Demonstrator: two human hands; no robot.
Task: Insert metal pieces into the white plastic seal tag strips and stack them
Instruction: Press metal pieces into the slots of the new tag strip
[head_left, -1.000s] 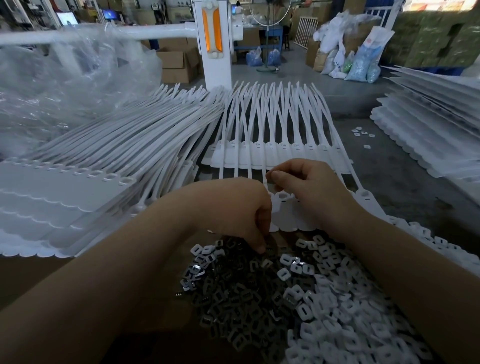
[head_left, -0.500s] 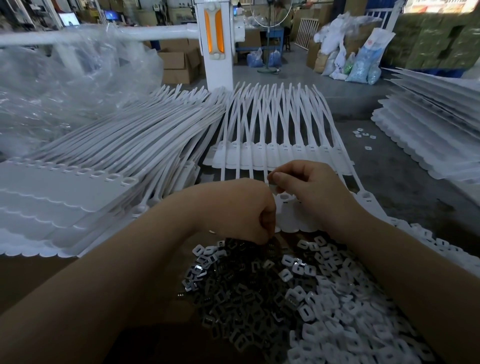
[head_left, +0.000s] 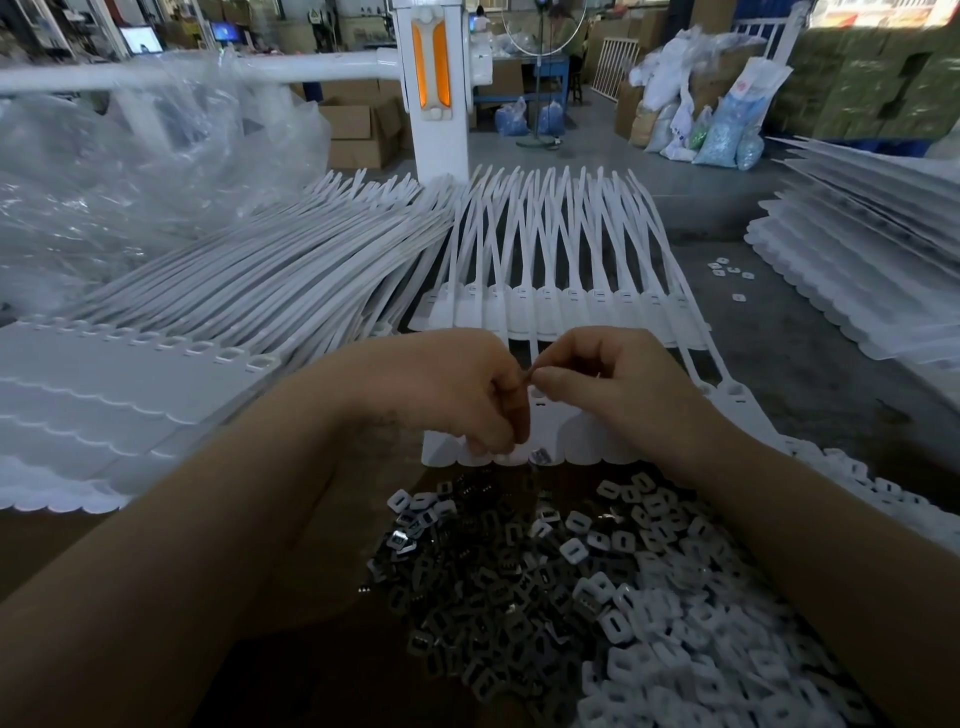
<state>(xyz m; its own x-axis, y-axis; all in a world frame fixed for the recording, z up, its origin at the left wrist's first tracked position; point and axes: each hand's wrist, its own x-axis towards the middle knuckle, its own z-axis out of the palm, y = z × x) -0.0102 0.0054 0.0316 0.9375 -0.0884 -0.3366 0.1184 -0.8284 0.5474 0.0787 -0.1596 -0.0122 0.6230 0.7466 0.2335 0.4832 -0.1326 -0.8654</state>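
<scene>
Both hands, left hand (head_left: 457, 395) and right hand (head_left: 618, 384), fingers curled, pinch over a white plastic tag strip (head_left: 576, 441); dark metal clips (head_left: 483, 597) heap near, white post (head_left: 431, 88) far.

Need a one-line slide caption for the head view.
Both hands, left hand and right hand, meet fingertips over a white plastic seal tag strip, above a pile of small metal pieces.

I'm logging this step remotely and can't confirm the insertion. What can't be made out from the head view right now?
- Head view: whether a metal piece sits between the fingertips; the left hand and right hand meet and cover the spot.
- Head view: the slot being filled on the seal tag strip; the hands hide it.
- Head view: the pile of white caps is cut by the bottom edge.
- Head view: the dark metal pieces are too dim to count.
</scene>
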